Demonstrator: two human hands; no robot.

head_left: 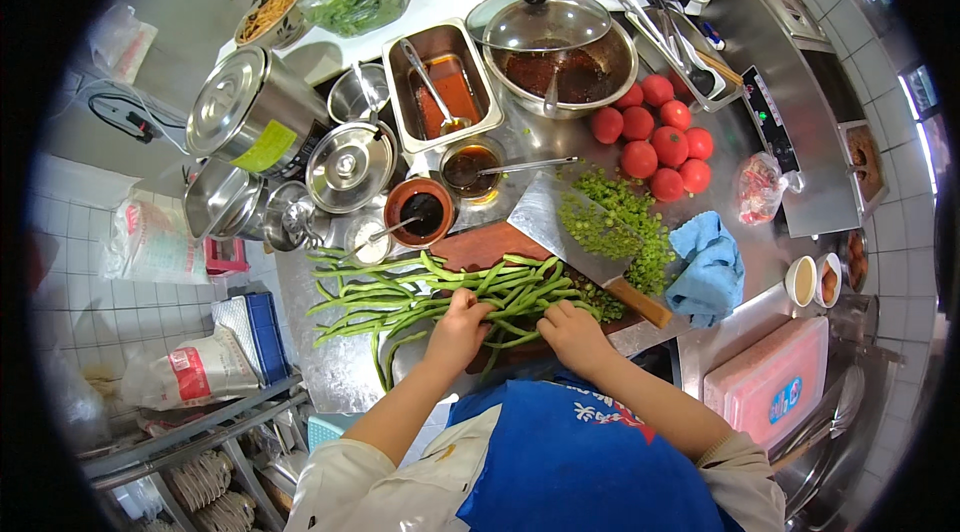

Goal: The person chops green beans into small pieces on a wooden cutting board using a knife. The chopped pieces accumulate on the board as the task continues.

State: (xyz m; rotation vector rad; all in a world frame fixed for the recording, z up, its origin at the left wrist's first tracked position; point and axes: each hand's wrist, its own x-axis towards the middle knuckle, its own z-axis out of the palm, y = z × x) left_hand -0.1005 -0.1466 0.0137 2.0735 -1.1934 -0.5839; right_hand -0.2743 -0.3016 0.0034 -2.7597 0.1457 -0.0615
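A loose heap of long green beans (400,294) spreads over the metal counter and across a reddish-brown cutting board (490,245). My left hand (459,332) is closed on beans at the near side of the heap, thumb and fingers pinched together. A short way to the right, my right hand (574,332) curls its fingers round the ends of other beans. Beyond it a cleaver (570,232) lies flat on the board, its wooden handle (640,303) pointing toward the near right. Chopped green herbs (645,232) lie along the blade and partly on it.
Several tomatoes (668,146) sit behind the herbs. A blue cloth (706,270) lies at the right. Along the back stand a glass-lidded pan (560,62), a steel tray of red oil (445,97), a bowl of dark sauce (420,216) and a lidded steel pot (255,112).
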